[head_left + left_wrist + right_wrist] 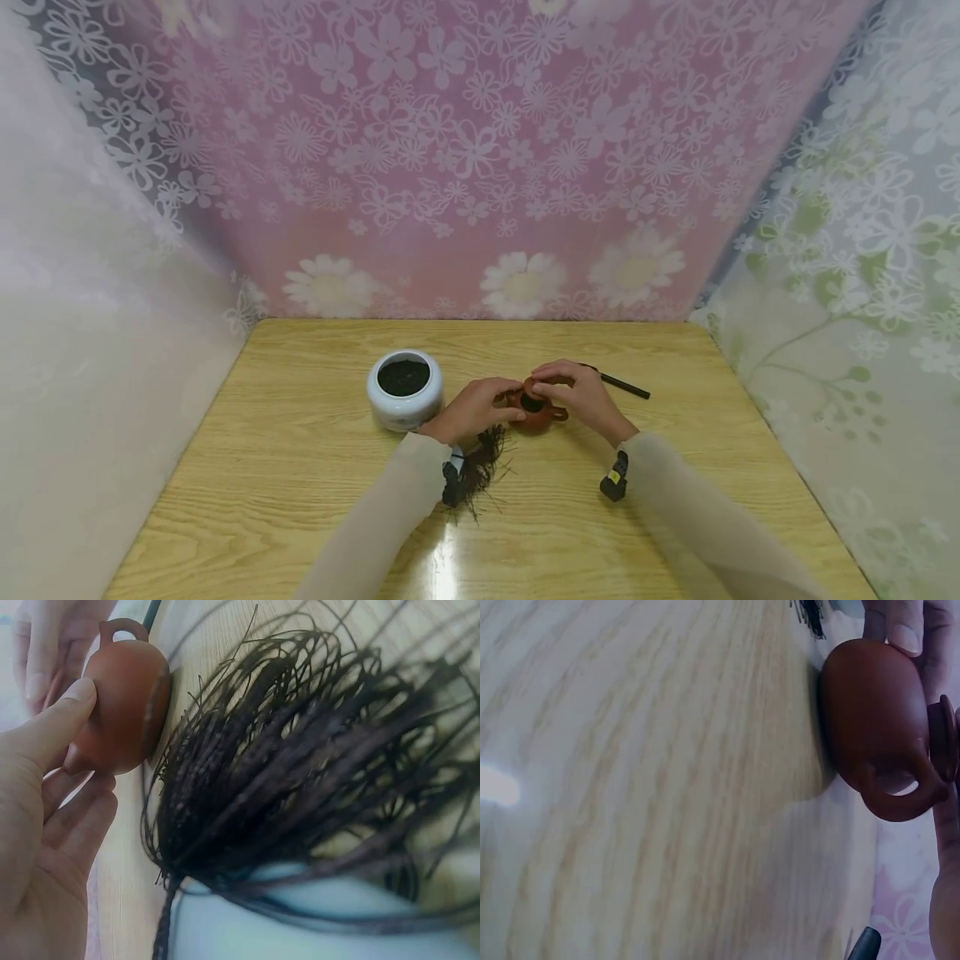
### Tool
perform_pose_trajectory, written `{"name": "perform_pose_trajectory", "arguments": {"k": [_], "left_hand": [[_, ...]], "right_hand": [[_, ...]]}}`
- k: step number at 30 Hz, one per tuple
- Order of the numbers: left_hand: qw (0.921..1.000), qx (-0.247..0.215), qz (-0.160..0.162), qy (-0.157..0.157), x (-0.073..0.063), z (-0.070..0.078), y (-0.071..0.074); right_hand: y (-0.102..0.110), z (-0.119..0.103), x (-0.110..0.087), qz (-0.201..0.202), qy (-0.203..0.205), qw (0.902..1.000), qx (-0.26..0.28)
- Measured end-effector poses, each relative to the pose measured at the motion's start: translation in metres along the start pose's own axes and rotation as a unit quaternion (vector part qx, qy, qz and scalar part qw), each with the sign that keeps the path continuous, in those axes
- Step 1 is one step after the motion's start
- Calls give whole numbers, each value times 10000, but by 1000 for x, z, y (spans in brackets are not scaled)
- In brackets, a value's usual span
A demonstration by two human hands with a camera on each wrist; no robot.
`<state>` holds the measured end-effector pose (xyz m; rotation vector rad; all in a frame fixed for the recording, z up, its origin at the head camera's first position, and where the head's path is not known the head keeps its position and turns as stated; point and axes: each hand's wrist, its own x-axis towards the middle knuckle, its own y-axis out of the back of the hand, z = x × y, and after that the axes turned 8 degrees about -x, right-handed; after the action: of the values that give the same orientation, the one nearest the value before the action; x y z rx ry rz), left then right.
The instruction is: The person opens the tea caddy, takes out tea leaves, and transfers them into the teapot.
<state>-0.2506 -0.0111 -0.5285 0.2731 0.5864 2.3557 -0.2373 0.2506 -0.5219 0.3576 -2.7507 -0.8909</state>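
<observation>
A small reddish-brown clay teapot [534, 419] stands on the table between both hands, its dark opening showing in the head view. My left hand [480, 408] grips it on the spout side, thumb [81, 691] against the body and fingers around the spout. Above the opening, my right hand [583, 398] pinches the teapot's round lid [945, 739], which is tilted and raised off the rim. The looped handle [904, 799] points toward the right hand. Beside the left wrist is a bundle of dark thin strands [262, 757] with a braided end.
A white round pot [405, 408] filled with dark loose material stands left of the left hand. A slim black stick [626, 385] lies behind the right hand. Flower-patterned cloth walls [465, 167] border the wooden table [300, 467] at the back and sides.
</observation>
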Motion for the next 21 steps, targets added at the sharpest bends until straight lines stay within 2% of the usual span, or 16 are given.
{"name": "perform_pose_trajectory", "arguments": {"k": [21], "left_hand": [[9999, 123, 87, -30, 1, -3, -2]], "right_hand": [[-11, 0, 2, 50, 67, 9999, -61]]}}
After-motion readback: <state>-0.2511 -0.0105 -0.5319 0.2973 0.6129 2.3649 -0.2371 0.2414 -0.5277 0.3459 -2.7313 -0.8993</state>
